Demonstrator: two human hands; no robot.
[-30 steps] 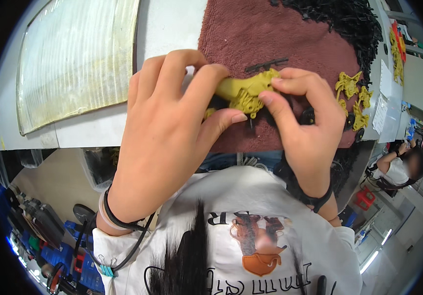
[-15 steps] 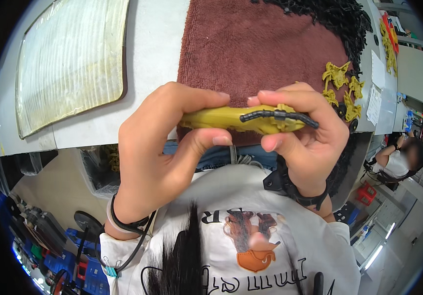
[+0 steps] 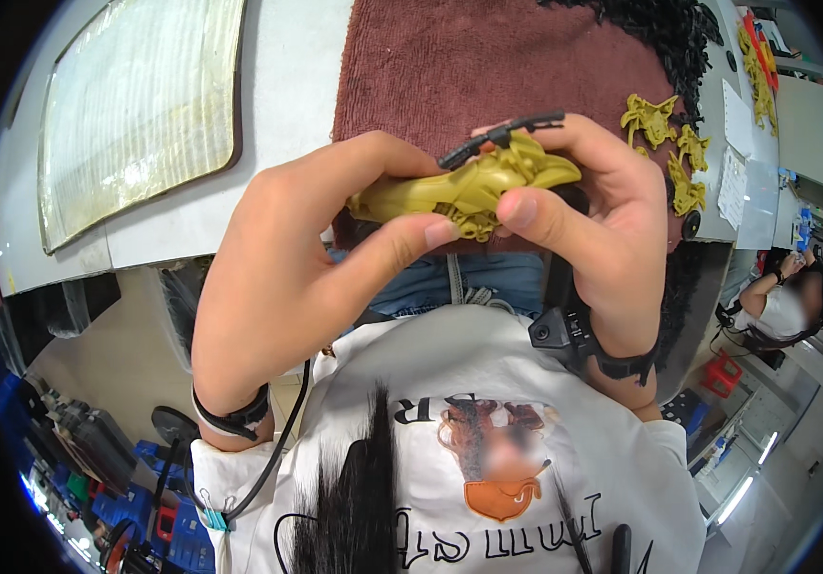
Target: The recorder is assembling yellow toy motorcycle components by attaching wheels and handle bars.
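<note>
Between my two hands is a yellow plastic toy motorcycle (image 3: 478,187) with a black handlebar (image 3: 499,140) across its top. Its side faces up toward me, and dark rounded parts show partly behind my fingers at both ends. My left hand (image 3: 287,230) grips the tapered left end, with the thumb along the lower side. On the right end, my right hand (image 3: 612,201) closes with its thumb pressed against the near side. Some of its fingers are hidden behind the toy. Beneath the hands lies a reddish-brown towel (image 3: 469,67) on the white table (image 3: 287,86).
Several yellow plastic parts (image 3: 648,119) lie at the towel's right side, below a heap of small black parts (image 3: 669,43). A black wheel (image 3: 690,225) sits near the table edge. A ribbed translucent panel (image 3: 143,105) lies at left. Another person (image 3: 779,301) sits at far right.
The toy motorcycle has been raised slightly away from me and rolled, so its side now shows and the handlebar points to the far side. Both hands still grip it.
</note>
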